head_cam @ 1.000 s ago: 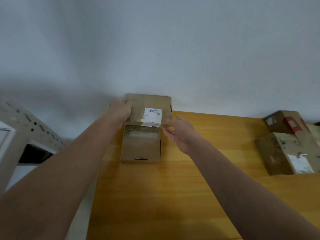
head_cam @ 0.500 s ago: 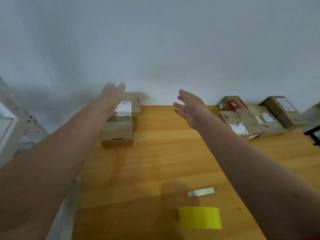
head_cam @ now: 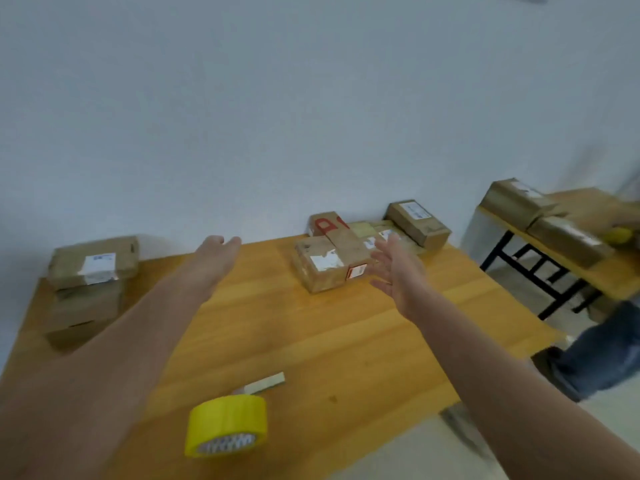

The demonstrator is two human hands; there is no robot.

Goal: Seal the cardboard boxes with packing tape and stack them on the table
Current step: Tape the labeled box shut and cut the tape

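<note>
Stack of cardboard boxes [head_cam: 91,271] at left edge of wooden table [head_cam: 311,341], loose cardboard boxes [head_cam: 329,263] upper centre by wall, yellow packing tape roll [head_cam: 227,424] lower centre, left hand [head_cam: 214,254] and right hand [head_cam: 398,271] outstretched above table, fingers spread, holding nothing.

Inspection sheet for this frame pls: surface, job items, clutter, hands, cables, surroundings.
Surface: wooden table against the wall.
Job's things: stacked boxes at far-left corner; loose boxes at far edge, right of centre; yellow tape roll near front.
Clutter: small white strip beside the roll.
Grippers: left hand and right hand open, empty, raised over the table.
Cables: nothing seen.
Surroundings: second table at right carrying more boxes; a person's leg beside it.
</note>
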